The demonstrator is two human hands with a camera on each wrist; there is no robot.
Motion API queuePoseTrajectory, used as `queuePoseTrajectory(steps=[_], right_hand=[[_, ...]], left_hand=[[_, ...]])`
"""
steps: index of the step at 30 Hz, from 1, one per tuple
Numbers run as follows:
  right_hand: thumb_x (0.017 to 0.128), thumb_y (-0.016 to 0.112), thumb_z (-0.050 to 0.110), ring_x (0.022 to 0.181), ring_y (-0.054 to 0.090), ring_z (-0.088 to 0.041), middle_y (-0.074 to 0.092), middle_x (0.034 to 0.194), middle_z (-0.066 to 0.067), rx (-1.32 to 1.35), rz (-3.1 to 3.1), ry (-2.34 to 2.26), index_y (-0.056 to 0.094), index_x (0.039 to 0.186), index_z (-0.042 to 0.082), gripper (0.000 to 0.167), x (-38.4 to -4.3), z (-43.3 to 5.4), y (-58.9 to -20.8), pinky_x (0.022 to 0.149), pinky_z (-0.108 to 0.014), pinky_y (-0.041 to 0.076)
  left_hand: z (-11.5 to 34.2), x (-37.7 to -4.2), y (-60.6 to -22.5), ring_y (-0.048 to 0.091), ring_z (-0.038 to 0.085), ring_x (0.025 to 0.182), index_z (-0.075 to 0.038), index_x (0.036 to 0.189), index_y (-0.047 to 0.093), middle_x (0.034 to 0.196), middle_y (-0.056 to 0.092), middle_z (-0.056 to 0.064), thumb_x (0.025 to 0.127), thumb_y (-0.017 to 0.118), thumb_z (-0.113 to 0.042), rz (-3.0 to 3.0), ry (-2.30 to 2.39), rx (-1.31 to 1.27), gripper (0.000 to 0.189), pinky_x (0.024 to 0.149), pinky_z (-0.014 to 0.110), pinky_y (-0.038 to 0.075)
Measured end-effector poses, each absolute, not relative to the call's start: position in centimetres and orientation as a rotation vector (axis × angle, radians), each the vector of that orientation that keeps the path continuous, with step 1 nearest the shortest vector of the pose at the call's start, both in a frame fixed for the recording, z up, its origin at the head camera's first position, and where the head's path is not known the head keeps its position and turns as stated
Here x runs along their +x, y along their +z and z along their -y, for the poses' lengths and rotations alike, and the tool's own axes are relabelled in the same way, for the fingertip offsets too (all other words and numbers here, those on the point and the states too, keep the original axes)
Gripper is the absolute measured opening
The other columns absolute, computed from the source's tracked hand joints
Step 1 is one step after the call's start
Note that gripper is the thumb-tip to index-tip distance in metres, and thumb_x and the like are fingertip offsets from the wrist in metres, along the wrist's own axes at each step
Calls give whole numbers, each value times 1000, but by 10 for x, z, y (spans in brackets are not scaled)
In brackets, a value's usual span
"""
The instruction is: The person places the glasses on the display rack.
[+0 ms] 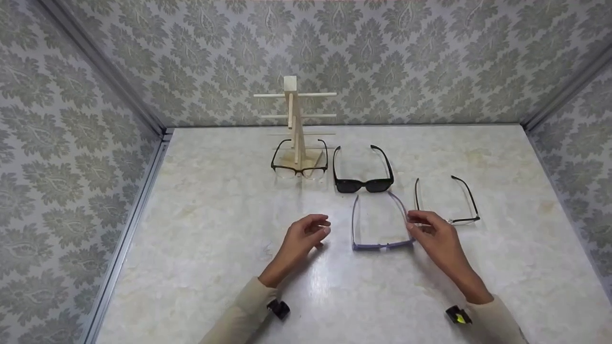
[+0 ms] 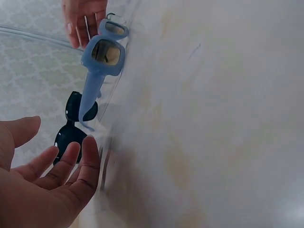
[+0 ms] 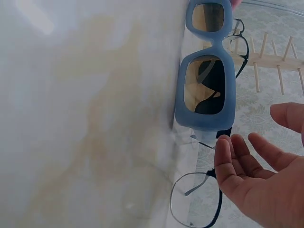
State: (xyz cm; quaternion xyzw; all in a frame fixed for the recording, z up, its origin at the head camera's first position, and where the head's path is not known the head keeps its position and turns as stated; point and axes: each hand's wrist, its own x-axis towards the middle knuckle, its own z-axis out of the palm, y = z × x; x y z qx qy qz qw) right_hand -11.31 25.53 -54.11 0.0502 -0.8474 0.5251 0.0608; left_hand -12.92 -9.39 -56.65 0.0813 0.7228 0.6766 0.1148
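Blue-framed sunglasses (image 1: 367,247): left hand (image 1: 301,238) apart, right hand (image 1: 437,237) alongside; both grasping nothing. Best pinched by both temples (image 1: 354,217); lenses (image 3: 205,85) untouched.

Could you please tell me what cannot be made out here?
- Head view: left part of the rightmost glasses, behind the right hand.
- Left wrist view: part of the sunglasses, behind the left hand.
- Right wrist view: upper end of the blue glasses, cut off by the top edge.
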Motion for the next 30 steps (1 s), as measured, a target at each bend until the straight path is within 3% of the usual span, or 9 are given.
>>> queuePoseTrajectory(steps=[17, 23, 30], right_hand=[[104, 77, 3, 111, 70, -5, 73, 132, -25, 38, 2621, 1740, 69, 139, -8, 38, -100, -269, -561, 90, -14, 59], [105, 74, 3, 107, 70, -5, 71, 133, -28, -29, 2629, 1830, 66, 143, -9, 40, -98, -271, -565, 87, -20, 63], [106, 74, 6, 107, 71, -5, 71, 133, -28, -84, 2652, 1845, 65, 144, -9, 42, -98, -270, -564, 86, -22, 64]], left_hand=[[63, -119, -570, 72, 16, 101, 16, 138, 64, 125, 72, 30, 104, 72, -2, -1979, 2020, 235, 39, 81, 40, 68], [51, -113, -573, 74, 28, 103, 14, 141, 62, 124, 72, 27, 103, 72, 1, -1879, 2051, 198, 42, 83, 39, 68], [46, -111, -576, 74, 23, 99, 14, 142, 61, 124, 72, 27, 102, 73, 3, -1858, 2062, 158, 43, 84, 39, 69]])
